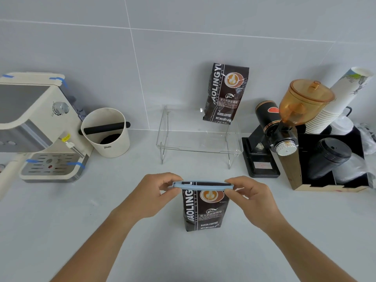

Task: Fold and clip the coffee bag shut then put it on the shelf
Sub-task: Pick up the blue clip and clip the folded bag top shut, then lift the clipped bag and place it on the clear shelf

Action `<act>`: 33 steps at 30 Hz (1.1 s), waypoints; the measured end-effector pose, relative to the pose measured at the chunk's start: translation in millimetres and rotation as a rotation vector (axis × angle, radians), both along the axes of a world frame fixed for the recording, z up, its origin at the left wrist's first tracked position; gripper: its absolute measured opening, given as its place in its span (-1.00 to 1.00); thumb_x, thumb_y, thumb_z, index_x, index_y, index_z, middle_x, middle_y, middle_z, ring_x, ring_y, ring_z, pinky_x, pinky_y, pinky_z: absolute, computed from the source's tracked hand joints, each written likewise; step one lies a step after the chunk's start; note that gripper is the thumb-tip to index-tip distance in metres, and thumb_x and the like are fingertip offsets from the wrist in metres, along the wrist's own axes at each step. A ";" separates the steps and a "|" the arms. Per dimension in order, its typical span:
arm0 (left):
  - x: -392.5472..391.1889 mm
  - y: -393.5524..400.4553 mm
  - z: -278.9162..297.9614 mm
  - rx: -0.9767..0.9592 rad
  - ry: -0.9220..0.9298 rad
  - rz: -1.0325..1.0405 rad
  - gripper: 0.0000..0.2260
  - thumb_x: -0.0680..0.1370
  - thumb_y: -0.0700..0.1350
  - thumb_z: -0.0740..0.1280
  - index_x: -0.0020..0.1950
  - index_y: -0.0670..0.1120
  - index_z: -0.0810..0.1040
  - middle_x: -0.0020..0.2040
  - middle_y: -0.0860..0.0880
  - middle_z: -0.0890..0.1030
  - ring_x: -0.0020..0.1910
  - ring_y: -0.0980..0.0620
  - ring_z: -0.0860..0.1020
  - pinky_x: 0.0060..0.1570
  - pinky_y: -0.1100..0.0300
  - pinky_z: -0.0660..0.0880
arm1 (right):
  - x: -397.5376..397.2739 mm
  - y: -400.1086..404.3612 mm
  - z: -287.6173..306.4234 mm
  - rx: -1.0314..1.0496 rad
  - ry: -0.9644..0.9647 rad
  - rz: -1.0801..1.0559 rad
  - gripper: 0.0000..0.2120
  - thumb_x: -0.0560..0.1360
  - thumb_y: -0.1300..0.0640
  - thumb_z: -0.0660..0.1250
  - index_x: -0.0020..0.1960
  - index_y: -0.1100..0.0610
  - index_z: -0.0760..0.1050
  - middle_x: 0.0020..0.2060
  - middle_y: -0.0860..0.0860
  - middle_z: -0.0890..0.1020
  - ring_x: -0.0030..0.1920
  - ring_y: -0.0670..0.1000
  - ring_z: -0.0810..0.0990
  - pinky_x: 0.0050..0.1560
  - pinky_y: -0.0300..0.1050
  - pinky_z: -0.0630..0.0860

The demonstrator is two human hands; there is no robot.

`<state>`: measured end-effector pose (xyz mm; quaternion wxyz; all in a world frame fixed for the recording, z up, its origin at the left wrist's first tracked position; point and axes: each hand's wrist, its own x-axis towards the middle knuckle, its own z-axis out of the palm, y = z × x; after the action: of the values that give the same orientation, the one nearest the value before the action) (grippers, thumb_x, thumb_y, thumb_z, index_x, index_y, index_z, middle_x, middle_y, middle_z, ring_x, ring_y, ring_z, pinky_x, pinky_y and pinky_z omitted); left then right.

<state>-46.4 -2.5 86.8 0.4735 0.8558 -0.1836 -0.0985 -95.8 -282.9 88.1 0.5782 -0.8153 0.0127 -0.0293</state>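
Note:
A dark brown coffee bag (204,210) stands upright on the white counter in front of me. A long light-blue clip (201,186) lies across its folded top. My left hand (160,192) pinches the clip's left end and my right hand (250,194) pinches its right end. Behind it stands a clear acrylic shelf (199,151), and a second identical coffee bag (224,94) stands on its top at the right, leaning on the wall.
An espresso machine (38,127) and a cream knock box (107,133) stand at the left. A black grinder with an amber hopper (289,123), stacked paper cups (335,106) and a black organiser with lids (333,159) fill the right side.

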 end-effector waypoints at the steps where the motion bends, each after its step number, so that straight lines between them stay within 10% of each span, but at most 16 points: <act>1: -0.3 -1.1 -2.6 -0.073 0.054 0.015 -0.79 0.51 -0.16 0.41 -0.01 0.17 0.63 -0.11 0.17 0.68 -0.12 0.24 0.65 -0.15 0.41 0.50 | 0.6 -1.5 -3.0 0.053 0.029 0.011 -0.60 0.44 0.25 0.47 -0.10 -0.31 0.65 -0.13 -0.15 0.70 -0.09 0.00 0.70 -0.14 -0.19 0.65; 16: -18.3 -29.8 -64.3 -0.386 0.443 0.190 -0.48 0.29 -0.16 0.52 0.24 0.08 0.56 0.21 0.00 0.66 0.23 0.04 0.59 0.20 -0.01 0.54 | 14.7 -8.0 -51.1 0.157 0.351 0.162 -0.47 0.41 0.23 0.49 0.31 -0.08 0.48 0.19 0.02 0.66 0.24 0.13 0.57 0.21 0.28 0.54; 26: -44.1 -49.8 -99.6 -0.410 0.469 0.245 -0.48 0.45 -0.28 0.45 0.34 0.10 0.47 0.26 0.09 0.62 0.19 0.10 0.61 0.01 0.30 0.56 | -7.7 0.5 -82.1 0.310 0.382 0.104 -0.40 0.47 0.35 0.40 0.44 0.00 0.39 0.27 0.01 0.63 0.31 0.10 0.54 0.20 0.08 0.57; 33: -40.6 -48.9 -86.5 -0.424 0.417 0.232 -0.51 0.44 -0.12 0.42 0.35 0.12 0.48 0.21 0.19 0.65 0.20 0.13 0.60 0.02 0.36 0.54 | -10.5 8.6 -71.4 0.291 0.324 0.020 -0.45 0.44 0.26 0.43 0.39 -0.02 0.45 0.24 -0.01 0.64 0.27 0.06 0.57 0.26 0.33 0.50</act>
<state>-87.0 -51.4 0.2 0.6770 0.7145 -0.0004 -0.1765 -106.3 -274.3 16.7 0.6804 -0.7174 0.1015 0.1101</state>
